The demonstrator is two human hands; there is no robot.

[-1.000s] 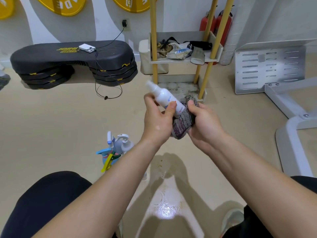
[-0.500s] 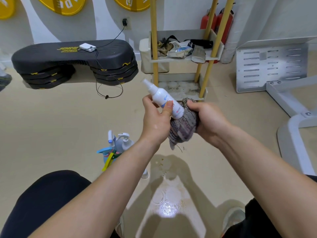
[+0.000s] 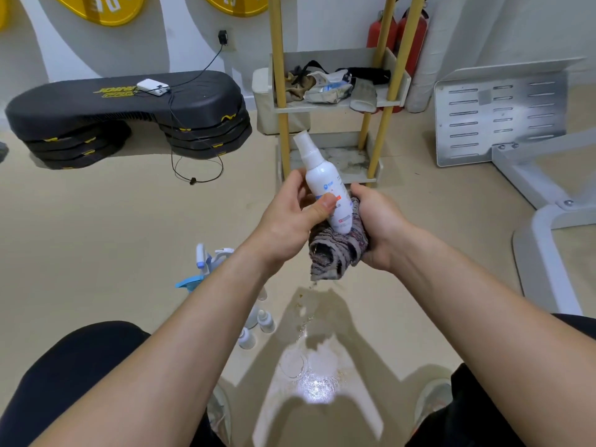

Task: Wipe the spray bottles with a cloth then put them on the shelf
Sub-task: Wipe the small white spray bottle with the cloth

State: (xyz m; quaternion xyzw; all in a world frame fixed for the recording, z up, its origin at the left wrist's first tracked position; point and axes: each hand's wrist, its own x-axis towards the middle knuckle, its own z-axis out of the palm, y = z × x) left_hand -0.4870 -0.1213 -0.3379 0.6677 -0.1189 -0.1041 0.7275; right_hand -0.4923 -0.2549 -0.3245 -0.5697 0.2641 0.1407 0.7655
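Note:
A small white spray bottle point(image 3: 325, 179) with a clear cap stands nearly upright in mid-air in front of me. My left hand point(image 3: 290, 217) grips its middle, thumb across the label. My right hand point(image 3: 377, 227) holds a bunched grey striped cloth point(image 3: 335, 253) wrapped around the bottle's base. Just beyond my hands stands the shelf point(image 3: 338, 104) with yellow posts; its upper tier carries rags and packets, and its low tier point(image 3: 335, 159) is bare and stained. Several other spray bottles point(image 3: 209, 262) stand on the floor at lower left, partly hidden by my left forearm.
A stack of black step platforms point(image 3: 129, 114) lies on the left with a white power bank and cable on top. Two red fire extinguishers point(image 3: 400, 30) stand behind the shelf. A white metal machine frame point(image 3: 503, 117) is at right. My knees frame a wet patch point(image 3: 316, 382) on the floor.
The bottle has tipped from leaning left to nearly upright. The cloth has slid from the bottle's side to around its base, and both hands have dropped slightly.

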